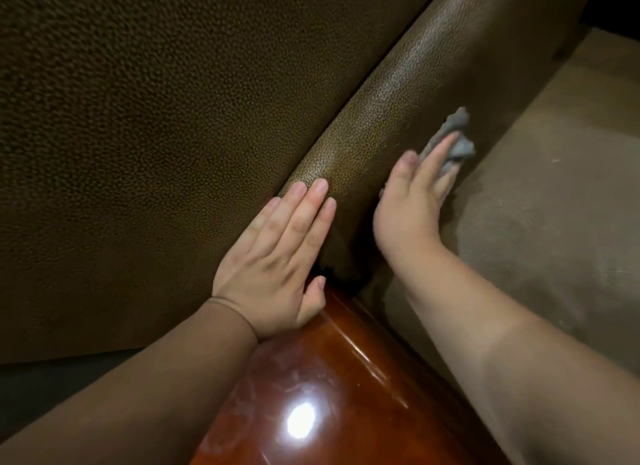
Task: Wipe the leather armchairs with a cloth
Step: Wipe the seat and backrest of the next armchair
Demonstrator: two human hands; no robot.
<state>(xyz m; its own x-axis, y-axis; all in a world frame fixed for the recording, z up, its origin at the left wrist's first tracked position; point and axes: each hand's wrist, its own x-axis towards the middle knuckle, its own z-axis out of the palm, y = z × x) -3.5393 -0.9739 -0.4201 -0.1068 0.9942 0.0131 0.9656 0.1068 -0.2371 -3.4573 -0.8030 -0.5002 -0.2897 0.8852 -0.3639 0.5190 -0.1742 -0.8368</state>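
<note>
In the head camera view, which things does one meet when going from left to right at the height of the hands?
Pebbled leather panel → left hand → leather armrest roll → right hand → grey cloth → tan seat cushion.

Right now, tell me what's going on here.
A person is wiping a brown leather armchair. The right hand presses a grey cloth with straight fingers against the inner side of the leather armrest, just above the tan seat cushion. The left hand lies flat on the armrest's near end, its thumb on the glossy wooden end piece. Which parts are already wiped cannot be told.
</note>
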